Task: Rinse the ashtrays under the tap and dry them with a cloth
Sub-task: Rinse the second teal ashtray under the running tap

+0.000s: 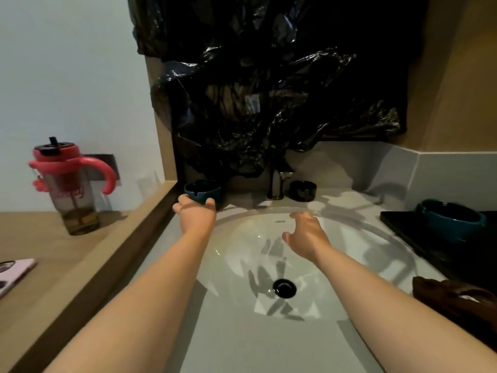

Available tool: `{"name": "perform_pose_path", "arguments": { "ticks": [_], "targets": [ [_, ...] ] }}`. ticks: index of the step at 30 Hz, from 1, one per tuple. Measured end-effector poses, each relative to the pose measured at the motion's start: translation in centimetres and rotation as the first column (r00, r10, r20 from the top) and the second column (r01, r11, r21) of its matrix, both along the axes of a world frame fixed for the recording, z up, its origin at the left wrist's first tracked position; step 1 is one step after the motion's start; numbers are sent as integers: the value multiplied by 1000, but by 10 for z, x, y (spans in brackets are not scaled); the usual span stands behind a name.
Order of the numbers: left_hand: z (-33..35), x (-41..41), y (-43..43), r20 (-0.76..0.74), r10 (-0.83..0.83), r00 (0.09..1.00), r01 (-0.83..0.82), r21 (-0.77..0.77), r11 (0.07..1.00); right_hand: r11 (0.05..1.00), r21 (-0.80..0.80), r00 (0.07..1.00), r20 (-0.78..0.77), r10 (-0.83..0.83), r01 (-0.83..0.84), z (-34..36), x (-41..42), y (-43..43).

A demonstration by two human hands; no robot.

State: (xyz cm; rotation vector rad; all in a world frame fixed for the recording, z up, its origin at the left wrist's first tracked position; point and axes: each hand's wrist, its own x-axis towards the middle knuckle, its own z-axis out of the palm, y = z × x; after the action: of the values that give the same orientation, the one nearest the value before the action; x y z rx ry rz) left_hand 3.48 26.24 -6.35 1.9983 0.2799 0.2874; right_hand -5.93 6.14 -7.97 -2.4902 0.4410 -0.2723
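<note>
A dark blue ashtray stands on the counter at the sink's back left corner. My left hand reaches it, thumb and fingers spread along its near side, touching it but not closed around it. A black ashtray sits to the right of the tap. A larger teal ashtray rests on a black tray at the right. My right hand hovers open over the white sink, holding nothing. A brown cloth lies on the counter at the right edge.
A black plastic bag covers the wall above the tap. On the wooden ledge at the left stand a pink-lidded bottle and a pink phone. The drain is in the basin's middle.
</note>
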Motion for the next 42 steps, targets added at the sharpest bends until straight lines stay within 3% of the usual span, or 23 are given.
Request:
{"name": "perform_pose_path", "arguments": {
  "ticks": [6, 10, 19, 24, 27, 30, 33, 36, 42],
  "targets": [
    [11, 50, 21, -229, 28, 973, -65, -154, 986, 995, 97, 1000, 27, 4, -6, -6, 1, -9],
    [12, 74, 22, -217, -4, 976, -35, -175, 984, 996, 43, 996, 46, 74, -75, -9, 4, -6],
    [25, 93, 16, -345, -161, 925, 88, -219, 972, 979, -42, 979, 20, 201, -200, -14, 6, 1],
    [34, 66, 6, -384, -281, 880, 224, -187, 957, 974, 143, 984, 49, 170, -176, -16, 9, -1],
    [39, 41, -6, -431, -368, 823, 329, -166, 930, 869, 488, 996, 64, 60, -83, -8, 12, -3],
    [38, 16, -24, -435, -439, 786, 434, -118, 893, 615, 788, 999, 22, -24, -3, 2, 9, -5],
    [33, -7, -41, -389, -543, 744, 527, -156, 835, 489, 872, 999, -31, 28, 13, 7, 5, -8],
    [22, -19, -54, -335, -630, 701, 604, -190, 774, 419, 907, 999, -17, -48, 36, 11, 4, -13],
    [-2, -39, -61, -196, -765, 613, 661, -403, 633, 428, 897, 986, -41, -160, 107, 9, -4, -33]
  ]
}}
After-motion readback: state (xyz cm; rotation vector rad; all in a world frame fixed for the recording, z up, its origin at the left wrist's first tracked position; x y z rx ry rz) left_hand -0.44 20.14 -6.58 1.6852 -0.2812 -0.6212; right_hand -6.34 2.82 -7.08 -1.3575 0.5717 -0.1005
